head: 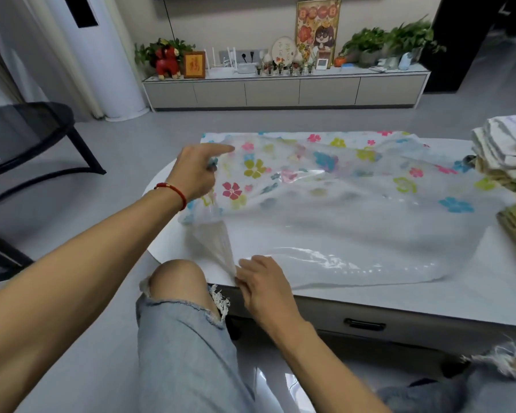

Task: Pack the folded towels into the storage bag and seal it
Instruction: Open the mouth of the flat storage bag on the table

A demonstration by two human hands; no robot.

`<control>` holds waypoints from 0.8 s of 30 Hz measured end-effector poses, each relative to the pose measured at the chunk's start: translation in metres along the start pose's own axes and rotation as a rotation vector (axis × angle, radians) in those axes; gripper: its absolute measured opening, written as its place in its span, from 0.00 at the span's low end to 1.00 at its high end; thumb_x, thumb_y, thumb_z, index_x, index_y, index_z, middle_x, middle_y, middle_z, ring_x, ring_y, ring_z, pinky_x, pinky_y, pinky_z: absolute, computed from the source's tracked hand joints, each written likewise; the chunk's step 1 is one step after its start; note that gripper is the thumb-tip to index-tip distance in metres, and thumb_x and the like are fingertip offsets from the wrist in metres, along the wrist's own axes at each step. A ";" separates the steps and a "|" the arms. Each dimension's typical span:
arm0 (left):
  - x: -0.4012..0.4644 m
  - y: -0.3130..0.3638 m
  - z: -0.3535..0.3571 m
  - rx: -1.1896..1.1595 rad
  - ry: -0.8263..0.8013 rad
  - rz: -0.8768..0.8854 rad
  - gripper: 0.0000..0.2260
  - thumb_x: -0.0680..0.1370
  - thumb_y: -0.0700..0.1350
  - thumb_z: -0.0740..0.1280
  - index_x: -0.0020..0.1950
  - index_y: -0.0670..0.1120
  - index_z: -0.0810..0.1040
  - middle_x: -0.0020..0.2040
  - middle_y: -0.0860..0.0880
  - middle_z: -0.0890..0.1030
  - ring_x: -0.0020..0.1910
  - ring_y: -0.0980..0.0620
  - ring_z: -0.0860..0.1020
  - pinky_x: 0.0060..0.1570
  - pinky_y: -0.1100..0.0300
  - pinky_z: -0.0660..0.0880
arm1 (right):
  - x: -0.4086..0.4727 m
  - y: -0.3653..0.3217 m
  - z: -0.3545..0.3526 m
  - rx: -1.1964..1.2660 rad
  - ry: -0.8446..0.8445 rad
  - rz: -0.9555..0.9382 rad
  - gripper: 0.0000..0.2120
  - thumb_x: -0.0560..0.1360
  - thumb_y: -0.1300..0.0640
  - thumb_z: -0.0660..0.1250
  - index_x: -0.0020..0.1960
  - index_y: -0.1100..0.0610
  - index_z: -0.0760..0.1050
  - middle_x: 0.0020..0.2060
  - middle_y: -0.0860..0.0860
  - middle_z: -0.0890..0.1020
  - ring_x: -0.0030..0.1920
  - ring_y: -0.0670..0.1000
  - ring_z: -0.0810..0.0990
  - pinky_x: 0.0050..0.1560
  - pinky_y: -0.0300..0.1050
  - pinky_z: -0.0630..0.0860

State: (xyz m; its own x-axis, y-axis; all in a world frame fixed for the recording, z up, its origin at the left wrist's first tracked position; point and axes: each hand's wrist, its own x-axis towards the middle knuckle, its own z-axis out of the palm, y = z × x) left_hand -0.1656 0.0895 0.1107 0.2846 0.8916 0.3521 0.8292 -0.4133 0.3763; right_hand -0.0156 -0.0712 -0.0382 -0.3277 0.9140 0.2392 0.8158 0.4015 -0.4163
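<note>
The big see-through plastic storage bag with bright flowers (325, 198) lies flat on the white counter (399, 302). The left hand (195, 171) pinches its far-left side. The right hand (262, 289) pinches its near-left corner at the counter's near edge. Folded striped towels (510, 156) sit stacked at the right edge.
</note>
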 end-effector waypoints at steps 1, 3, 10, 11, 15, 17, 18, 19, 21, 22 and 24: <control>0.004 0.003 0.002 0.020 0.008 -0.004 0.28 0.73 0.26 0.65 0.68 0.50 0.77 0.67 0.46 0.78 0.60 0.43 0.79 0.58 0.54 0.77 | -0.003 0.004 0.000 0.021 0.007 -0.010 0.10 0.82 0.57 0.60 0.48 0.56 0.80 0.43 0.54 0.80 0.48 0.60 0.76 0.55 0.54 0.72; 0.006 0.012 0.008 0.086 -0.025 0.013 0.31 0.72 0.26 0.66 0.70 0.51 0.75 0.68 0.46 0.77 0.62 0.42 0.77 0.58 0.49 0.78 | -0.007 0.009 -0.009 0.077 -0.011 -0.031 0.15 0.85 0.48 0.57 0.52 0.54 0.79 0.44 0.52 0.81 0.50 0.58 0.77 0.60 0.53 0.72; 0.006 0.066 0.026 0.330 -0.190 0.363 0.19 0.74 0.47 0.70 0.64 0.58 0.78 0.74 0.46 0.68 0.69 0.39 0.66 0.60 0.40 0.72 | -0.015 0.110 -0.066 -0.168 0.005 0.739 0.35 0.79 0.28 0.43 0.83 0.39 0.50 0.84 0.56 0.49 0.83 0.65 0.42 0.75 0.75 0.37; 0.008 0.078 0.033 0.378 -0.216 0.425 0.20 0.75 0.51 0.70 0.66 0.58 0.77 0.75 0.46 0.67 0.70 0.39 0.65 0.61 0.39 0.72 | -0.017 0.124 -0.070 -0.185 -0.079 0.787 0.38 0.77 0.24 0.43 0.83 0.38 0.45 0.84 0.57 0.43 0.82 0.68 0.37 0.73 0.78 0.36; 0.019 0.123 0.066 0.530 -0.303 0.610 0.25 0.74 0.58 0.69 0.71 0.60 0.71 0.78 0.48 0.62 0.73 0.38 0.61 0.62 0.38 0.70 | -0.021 0.146 -0.061 -0.242 -0.213 0.714 0.46 0.70 0.18 0.39 0.82 0.36 0.36 0.83 0.57 0.33 0.79 0.70 0.30 0.70 0.81 0.31; 0.026 0.136 0.079 0.604 -0.350 0.646 0.28 0.73 0.59 0.70 0.73 0.60 0.68 0.78 0.49 0.62 0.74 0.37 0.58 0.64 0.34 0.67 | -0.017 0.152 -0.059 -0.232 -0.215 0.672 0.46 0.68 0.17 0.38 0.82 0.35 0.37 0.83 0.56 0.33 0.79 0.69 0.29 0.70 0.80 0.30; 0.030 0.139 0.082 0.626 -0.370 0.649 0.30 0.73 0.59 0.71 0.74 0.60 0.66 0.78 0.50 0.62 0.75 0.37 0.57 0.65 0.33 0.65 | -0.014 0.154 -0.060 -0.228 -0.219 0.644 0.46 0.68 0.17 0.39 0.82 0.34 0.37 0.83 0.56 0.34 0.79 0.69 0.29 0.70 0.80 0.29; 0.034 0.141 0.084 0.636 -0.386 0.644 0.32 0.73 0.59 0.71 0.75 0.59 0.65 0.78 0.51 0.63 0.76 0.36 0.56 0.66 0.32 0.64 | -0.012 0.156 -0.062 -0.228 -0.228 0.614 0.46 0.68 0.17 0.39 0.81 0.33 0.38 0.83 0.56 0.34 0.80 0.68 0.29 0.70 0.79 0.28; 0.041 0.139 0.085 0.622 -0.404 0.617 0.34 0.73 0.58 0.71 0.77 0.58 0.61 0.78 0.53 0.63 0.77 0.36 0.55 0.66 0.31 0.63 | -0.010 0.159 -0.068 -0.225 -0.261 0.558 0.45 0.69 0.17 0.42 0.82 0.33 0.39 0.83 0.55 0.35 0.80 0.67 0.29 0.71 0.78 0.29; 0.043 0.137 0.085 0.607 -0.406 0.595 0.35 0.73 0.58 0.71 0.77 0.58 0.61 0.78 0.54 0.64 0.77 0.36 0.54 0.66 0.31 0.64 | -0.010 0.160 -0.072 -0.214 -0.275 0.543 0.44 0.71 0.18 0.44 0.82 0.34 0.40 0.83 0.55 0.35 0.80 0.66 0.29 0.72 0.78 0.29; 0.046 0.133 0.083 0.566 -0.402 0.539 0.36 0.73 0.58 0.71 0.77 0.57 0.60 0.77 0.54 0.64 0.78 0.37 0.54 0.67 0.31 0.64 | -0.013 0.159 -0.081 -0.147 -0.274 0.541 0.41 0.75 0.22 0.48 0.83 0.38 0.46 0.84 0.55 0.38 0.81 0.64 0.32 0.73 0.75 0.29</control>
State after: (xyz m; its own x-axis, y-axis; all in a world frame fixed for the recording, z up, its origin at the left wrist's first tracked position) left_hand -0.0017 0.0909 0.1057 0.7659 0.6429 -0.0096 0.6165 -0.7386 -0.2729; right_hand 0.1568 -0.0237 -0.0360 0.0555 0.9753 -0.2136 0.9512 -0.1167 -0.2858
